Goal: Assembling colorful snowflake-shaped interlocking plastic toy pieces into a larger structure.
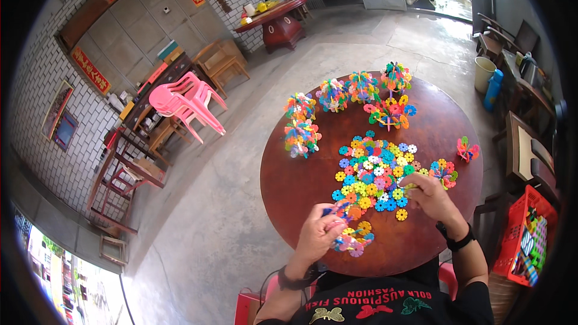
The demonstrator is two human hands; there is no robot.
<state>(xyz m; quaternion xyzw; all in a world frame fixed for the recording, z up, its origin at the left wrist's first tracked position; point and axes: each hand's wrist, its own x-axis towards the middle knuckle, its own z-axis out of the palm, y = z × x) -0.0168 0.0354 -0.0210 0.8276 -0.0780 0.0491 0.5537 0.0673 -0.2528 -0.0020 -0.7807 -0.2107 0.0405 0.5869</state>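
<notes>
The round brown table (pixel 289 168) carries a loose pile of coloured snowflake discs (pixel 373 174). My left hand (pixel 319 232) grips a half-built disc cluster (pixel 351 242) near the table's front edge. My right hand (pixel 430 195) pinches a yellow disc (pixel 410 188) at the pile's edge.

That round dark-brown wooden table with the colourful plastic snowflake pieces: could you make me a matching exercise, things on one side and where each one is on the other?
Things:
1. Loose pile of flat colourful plastic snowflake discs
2. Row of finished colourful ball-shaped clusters
3. Small partly built cluster
4. Red plastic crate

Places:
A. Along the far edge of the round dark-brown wooden table
B. By the left hand, at the near edge
C. Off the table, on the person's right
D. Middle of the table, under the right hand

Pairs: 1-D, 2-A, 3-B, 4-C
</notes>
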